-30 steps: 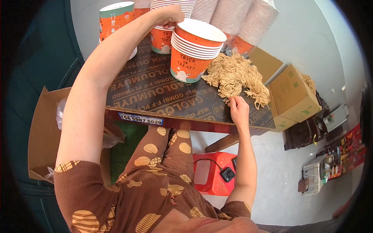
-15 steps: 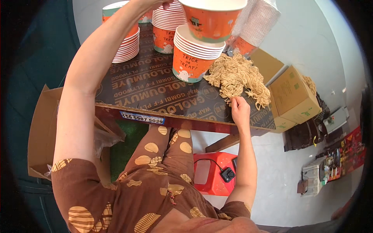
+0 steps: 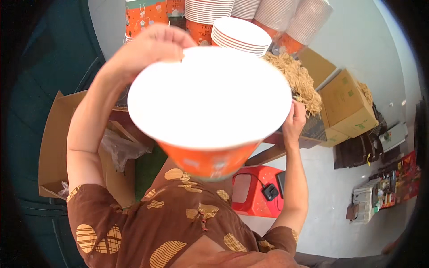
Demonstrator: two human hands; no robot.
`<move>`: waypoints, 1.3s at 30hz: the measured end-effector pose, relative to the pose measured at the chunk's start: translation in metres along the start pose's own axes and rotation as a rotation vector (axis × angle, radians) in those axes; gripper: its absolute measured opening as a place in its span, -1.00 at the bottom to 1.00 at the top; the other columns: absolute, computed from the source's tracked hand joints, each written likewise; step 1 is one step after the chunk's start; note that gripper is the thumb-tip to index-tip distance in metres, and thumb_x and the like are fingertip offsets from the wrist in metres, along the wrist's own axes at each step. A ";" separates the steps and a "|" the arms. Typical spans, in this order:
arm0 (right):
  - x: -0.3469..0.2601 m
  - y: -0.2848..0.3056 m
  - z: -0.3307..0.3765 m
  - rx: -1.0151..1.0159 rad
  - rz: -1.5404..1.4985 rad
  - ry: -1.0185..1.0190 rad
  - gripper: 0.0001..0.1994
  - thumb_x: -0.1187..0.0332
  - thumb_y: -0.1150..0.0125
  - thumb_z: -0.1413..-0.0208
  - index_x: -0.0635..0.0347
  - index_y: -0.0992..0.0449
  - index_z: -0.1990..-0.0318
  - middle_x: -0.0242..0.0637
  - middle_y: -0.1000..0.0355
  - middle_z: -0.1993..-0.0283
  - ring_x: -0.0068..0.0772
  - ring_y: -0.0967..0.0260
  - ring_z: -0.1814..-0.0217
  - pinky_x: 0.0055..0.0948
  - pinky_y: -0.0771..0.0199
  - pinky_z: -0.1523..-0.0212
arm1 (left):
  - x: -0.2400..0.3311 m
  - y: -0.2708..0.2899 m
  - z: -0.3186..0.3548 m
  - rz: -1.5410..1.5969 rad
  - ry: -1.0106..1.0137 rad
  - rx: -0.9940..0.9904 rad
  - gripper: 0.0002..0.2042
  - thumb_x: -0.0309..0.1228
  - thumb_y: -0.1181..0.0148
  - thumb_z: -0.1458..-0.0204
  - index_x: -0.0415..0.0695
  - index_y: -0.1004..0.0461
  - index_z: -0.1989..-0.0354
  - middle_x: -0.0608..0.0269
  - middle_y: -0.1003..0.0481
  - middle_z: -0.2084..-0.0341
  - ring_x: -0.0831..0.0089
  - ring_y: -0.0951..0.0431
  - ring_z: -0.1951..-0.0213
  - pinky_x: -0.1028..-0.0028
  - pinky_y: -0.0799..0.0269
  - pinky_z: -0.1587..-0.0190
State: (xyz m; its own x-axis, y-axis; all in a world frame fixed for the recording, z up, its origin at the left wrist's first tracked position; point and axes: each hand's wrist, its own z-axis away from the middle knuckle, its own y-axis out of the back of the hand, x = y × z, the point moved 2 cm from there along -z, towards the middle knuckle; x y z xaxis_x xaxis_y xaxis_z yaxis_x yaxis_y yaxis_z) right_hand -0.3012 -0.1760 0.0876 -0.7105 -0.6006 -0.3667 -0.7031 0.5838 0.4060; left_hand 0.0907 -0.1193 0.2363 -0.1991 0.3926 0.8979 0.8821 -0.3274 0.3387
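A large orange paper bucket (image 3: 210, 158) with a white inside is held up close, its wide mouth tilted toward me. My left hand (image 3: 156, 49) grips it by the far left rim, fingers closed over the edge. At the bucket's right side is my right hand (image 3: 295, 121), its fingers curled together beside the rim. Whatever these fingers hold is too small or hidden to make out. Just beyond them lies a loose heap of tan cord (image 3: 297, 78) on the table. A short stack of nested buckets (image 3: 241, 38) stands behind the raised one, partly covered by it.
More stacked buckets (image 3: 209, 13) line the table's back, some in clear plastic. Cardboard boxes (image 3: 348, 102) stand to the right, and an open carton (image 3: 56, 147) is at the left. A red stool (image 3: 254, 207) with a small black device (image 3: 270, 192) sits below the table.
The bucket has come down from above the stack toward me, and its mouth has tipped into view. My left hand moved with it. The right hand has shifted slightly right, beside the bucket.
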 end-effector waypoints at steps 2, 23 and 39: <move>-0.023 0.004 -0.001 -0.052 -0.177 -0.081 -0.86 0.52 0.01 -0.19 0.31 -0.49 0.19 -0.21 -0.41 0.26 -0.28 -0.36 0.17 -0.42 -0.33 0.07 | -0.010 -0.021 0.014 0.110 0.211 0.008 -0.74 -0.55 -0.11 0.16 -0.36 -0.54 0.24 0.13 -0.57 0.44 0.53 -0.58 0.48 0.56 -0.53 0.42; -0.180 0.025 0.014 -0.561 -0.618 0.339 -0.70 0.13 -0.09 -0.20 0.21 -0.43 0.37 -0.29 -0.41 0.31 -0.20 -0.30 0.11 -0.29 -0.20 0.02 | -0.083 -0.063 0.053 0.333 0.498 -0.113 -0.81 -0.59 -0.06 0.12 -0.42 -0.52 0.34 0.17 -0.54 0.49 0.54 -0.53 0.47 0.54 -0.45 0.39; -0.206 0.053 0.027 -0.423 -0.529 0.038 -0.91 0.49 -0.23 -0.05 0.32 -0.46 0.40 -0.26 -0.39 0.47 -0.31 -0.33 0.48 -0.44 -0.30 0.50 | 0.006 -0.096 0.079 -0.319 -0.354 -0.176 -0.76 -0.52 -0.23 0.12 -0.20 -0.51 0.21 0.24 -0.51 0.50 0.31 -0.51 0.49 -0.06 0.02 -0.31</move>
State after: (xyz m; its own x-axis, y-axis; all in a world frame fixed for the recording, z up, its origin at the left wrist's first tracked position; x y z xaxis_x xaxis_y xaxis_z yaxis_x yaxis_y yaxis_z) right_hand -0.1928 -0.0065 0.1621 -0.2669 -0.7700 -0.5796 -0.8781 -0.0536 0.4755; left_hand 0.0389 -0.0183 0.1869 -0.2624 0.7541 0.6020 0.7094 -0.2722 0.6501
